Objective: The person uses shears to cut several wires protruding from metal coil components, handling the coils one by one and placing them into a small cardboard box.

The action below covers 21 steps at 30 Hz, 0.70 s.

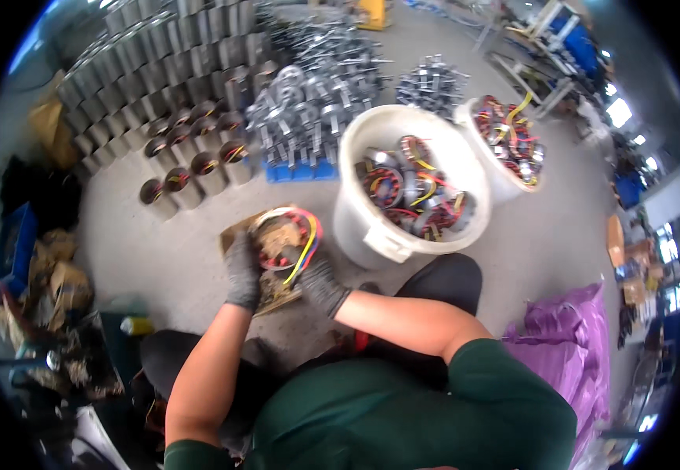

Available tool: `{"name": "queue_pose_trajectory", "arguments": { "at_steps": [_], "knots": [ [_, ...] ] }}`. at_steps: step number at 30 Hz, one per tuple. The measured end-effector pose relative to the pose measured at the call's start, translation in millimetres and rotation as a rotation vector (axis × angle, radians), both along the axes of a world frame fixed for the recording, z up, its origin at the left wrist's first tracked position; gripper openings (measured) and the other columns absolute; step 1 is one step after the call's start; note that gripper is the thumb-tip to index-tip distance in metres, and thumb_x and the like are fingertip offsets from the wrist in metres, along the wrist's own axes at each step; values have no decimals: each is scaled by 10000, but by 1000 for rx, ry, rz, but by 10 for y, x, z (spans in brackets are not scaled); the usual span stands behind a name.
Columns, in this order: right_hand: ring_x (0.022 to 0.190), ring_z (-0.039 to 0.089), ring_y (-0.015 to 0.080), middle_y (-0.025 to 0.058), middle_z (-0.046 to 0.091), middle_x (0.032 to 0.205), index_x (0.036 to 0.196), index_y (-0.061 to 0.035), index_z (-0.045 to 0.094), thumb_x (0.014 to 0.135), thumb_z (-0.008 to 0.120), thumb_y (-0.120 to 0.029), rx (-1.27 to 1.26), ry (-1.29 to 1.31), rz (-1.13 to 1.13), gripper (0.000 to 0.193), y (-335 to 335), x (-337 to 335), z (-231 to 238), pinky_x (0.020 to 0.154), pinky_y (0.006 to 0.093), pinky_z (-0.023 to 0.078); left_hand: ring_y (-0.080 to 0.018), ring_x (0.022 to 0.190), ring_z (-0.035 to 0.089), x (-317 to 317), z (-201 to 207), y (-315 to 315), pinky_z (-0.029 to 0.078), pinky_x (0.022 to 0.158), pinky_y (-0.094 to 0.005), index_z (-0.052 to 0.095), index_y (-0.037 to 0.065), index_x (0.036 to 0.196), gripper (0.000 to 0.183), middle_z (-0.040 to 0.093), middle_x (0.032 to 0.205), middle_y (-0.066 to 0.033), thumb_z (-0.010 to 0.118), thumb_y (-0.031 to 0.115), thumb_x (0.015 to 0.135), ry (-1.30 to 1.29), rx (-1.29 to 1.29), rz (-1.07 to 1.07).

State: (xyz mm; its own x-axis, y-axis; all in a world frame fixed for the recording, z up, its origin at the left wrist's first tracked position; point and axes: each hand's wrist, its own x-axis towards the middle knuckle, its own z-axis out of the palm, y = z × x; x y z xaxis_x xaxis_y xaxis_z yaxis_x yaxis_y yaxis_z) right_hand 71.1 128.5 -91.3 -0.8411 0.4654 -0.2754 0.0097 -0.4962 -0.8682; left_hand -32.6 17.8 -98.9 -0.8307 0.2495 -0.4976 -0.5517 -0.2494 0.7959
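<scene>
My left hand (244,270) and my right hand (319,280), both in dark grey gloves, grip a motor stator (303,228) from its two sides. It is a ring with red parts along its inner wall, and yellow, red and blue wires (309,249) loop out over its right side. The fingers are closed round the rim, partly hidden by the ring and the gloves. Below the stator lies a shallow cardboard box (230,237) with brownish bits in it. My knees are on either side of the box.
A white bucket (349,211) of wired stators stands just right of my hands, with a second bucket (487,174) behind. Ahead are metal cylinders (199,176), some with wires inside, and shafted metal parts (309,110) on a blue pallet (301,171). A purple sack (567,337) lies right.
</scene>
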Motion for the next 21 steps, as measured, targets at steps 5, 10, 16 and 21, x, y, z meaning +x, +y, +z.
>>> {"name": "queue_pose_trajectory", "arguments": {
  "at_steps": [5, 10, 16, 21],
  "knots": [
    [828, 668, 199, 118, 692, 938, 1105, 39, 598, 873, 703, -112, 507, 79, -102, 296, 136, 9, 10, 702, 344, 541, -216, 785, 666, 246, 225, 60, 529, 620, -354, 564, 72, 1235, 356, 624, 975, -120, 538, 328, 988, 231, -214, -279],
    [795, 641, 206, 140, 599, 976, 1085, 24, 442, 787, 758, -78, 371, -61, -127, 446, 83, 10, 140, 636, 322, 589, -184, 722, 637, 194, 246, -6, 512, 581, -305, 605, 130, 1127, 329, 649, 925, -44, 537, 420, 986, -46, -38, -176],
    [735, 625, 172, 90, 593, 884, 1061, -7, 449, 836, 709, -103, 457, -2, -132, 357, 307, -96, -117, 580, 302, 534, -157, 694, 576, 52, 70, -129, 474, 600, -305, 650, 79, 1138, 319, 637, 847, -64, 657, 328, 937, 152, -208, -220],
    [487, 613, 211, 83, 598, 718, 985, 0, 587, 851, 690, -104, 104, -133, -87, 198, 384, -105, 113, 391, 316, 502, -146, 779, 522, -138, 61, -226, 434, 705, -317, 635, 103, 1248, 633, 621, 932, -39, 587, 630, 899, -36, -241, -244]
  ]
}}
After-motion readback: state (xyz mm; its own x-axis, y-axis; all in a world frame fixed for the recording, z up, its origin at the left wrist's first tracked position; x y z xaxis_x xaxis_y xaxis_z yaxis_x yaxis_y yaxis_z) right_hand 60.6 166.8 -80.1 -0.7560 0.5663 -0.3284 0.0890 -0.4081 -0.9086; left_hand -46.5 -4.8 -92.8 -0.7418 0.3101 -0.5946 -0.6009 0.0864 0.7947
